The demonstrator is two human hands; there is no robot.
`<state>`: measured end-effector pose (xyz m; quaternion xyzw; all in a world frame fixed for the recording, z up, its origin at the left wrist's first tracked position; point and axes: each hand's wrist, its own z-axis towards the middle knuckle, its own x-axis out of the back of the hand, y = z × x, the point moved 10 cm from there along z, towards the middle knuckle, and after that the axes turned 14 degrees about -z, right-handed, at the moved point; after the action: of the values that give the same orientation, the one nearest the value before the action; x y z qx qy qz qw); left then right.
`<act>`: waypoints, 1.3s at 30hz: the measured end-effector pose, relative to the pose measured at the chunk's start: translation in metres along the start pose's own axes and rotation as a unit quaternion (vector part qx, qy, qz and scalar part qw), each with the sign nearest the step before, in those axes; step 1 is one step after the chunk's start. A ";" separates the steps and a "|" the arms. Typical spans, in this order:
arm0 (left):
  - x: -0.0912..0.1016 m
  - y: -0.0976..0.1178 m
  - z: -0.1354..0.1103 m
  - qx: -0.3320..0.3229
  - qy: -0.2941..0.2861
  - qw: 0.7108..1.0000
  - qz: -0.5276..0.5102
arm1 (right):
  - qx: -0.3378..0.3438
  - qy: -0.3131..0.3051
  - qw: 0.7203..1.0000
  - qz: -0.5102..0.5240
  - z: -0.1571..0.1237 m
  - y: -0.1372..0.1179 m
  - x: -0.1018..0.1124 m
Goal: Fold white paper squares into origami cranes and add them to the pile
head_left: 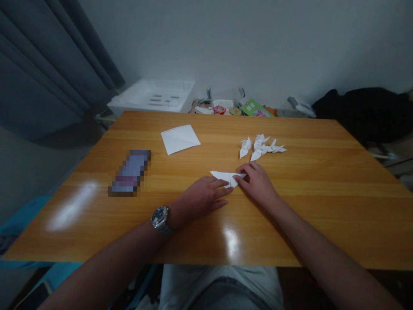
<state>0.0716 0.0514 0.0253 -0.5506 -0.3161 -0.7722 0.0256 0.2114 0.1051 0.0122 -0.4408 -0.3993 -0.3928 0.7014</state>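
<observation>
A folded piece of white paper [222,175], roughly a flat triangle with its long edge away from me, lies on the wooden table [322,193]. My left hand [206,193] rests palm down with its fingers stretched out, the fingertips pressing on the near part of the paper. At the paper's right corner, my right hand [258,181] pinches it between thumb and fingers. Just beyond that hand sits a cluster of several small folded white paper figures [260,146] with pointed tips. A wristwatch [160,217] is on my left wrist.
A white sheet of paper [180,139] with a perforated edge lies farther back, left of the middle. A pixelated phone-like object [130,172] lies on the left. Past the far edge are a white plastic tray [129,101], a green packet [256,108] and a dark cloth [364,107].
</observation>
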 end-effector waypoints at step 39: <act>-0.002 0.002 -0.002 0.008 -0.019 1.000 -0.011 | 0.036 -0.006 0.999 0.011 0.001 -0.007 0.004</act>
<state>0.0718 0.0482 0.0243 -0.5617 -0.3287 -0.7591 0.0155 0.2062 0.1030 0.0182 -0.4218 -0.4126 -0.3681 0.7186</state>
